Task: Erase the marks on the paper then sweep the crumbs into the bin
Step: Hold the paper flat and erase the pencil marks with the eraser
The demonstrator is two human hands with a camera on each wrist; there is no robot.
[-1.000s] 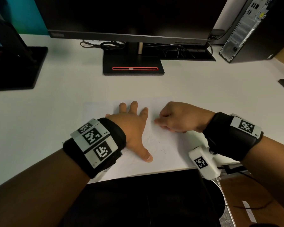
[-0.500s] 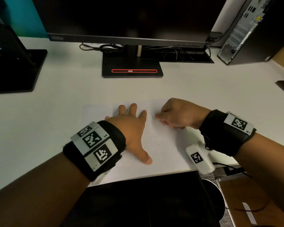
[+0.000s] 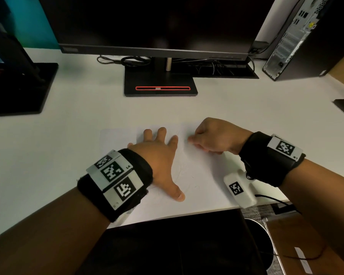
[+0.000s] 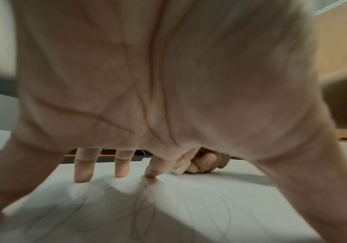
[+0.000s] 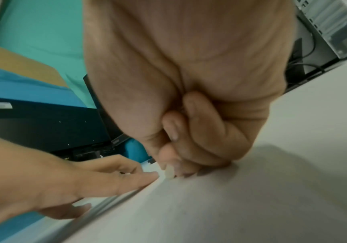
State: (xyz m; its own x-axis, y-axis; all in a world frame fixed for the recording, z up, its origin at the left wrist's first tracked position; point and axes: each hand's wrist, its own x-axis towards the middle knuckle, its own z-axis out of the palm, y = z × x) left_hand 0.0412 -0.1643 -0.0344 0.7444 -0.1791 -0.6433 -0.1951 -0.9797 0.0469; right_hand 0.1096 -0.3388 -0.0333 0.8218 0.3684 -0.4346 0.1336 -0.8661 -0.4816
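Note:
A white sheet of paper point(image 3: 199, 171) with faint pencil scribbles lies near the front edge of the white desk point(image 3: 68, 135). My left hand point(image 3: 159, 153) is spread flat on the sheet, its straight fingers point(image 4: 83, 167) pressing it down. My right hand point(image 3: 213, 138) is curled, pinching a small white eraser point(image 4: 180, 169) against the paper just right of the left index finger. The eraser's tip point(image 5: 169, 172) shows under the right fingertips. A dark round bin point(image 3: 260, 247) stands on the floor below the desk's front right edge.
A monitor stands on its black base point(image 3: 160, 84) behind the paper, with cables beside it. A computer tower point(image 3: 298, 38) is at the back right and a second black stand point(image 3: 18, 86) at the left. A black chair seat point(image 3: 177, 245) lies under the front edge.
My right hand with the eraser has slid a little away from me, toward the far part of the sheet. The left hand keeps pressing the paper in the same place.

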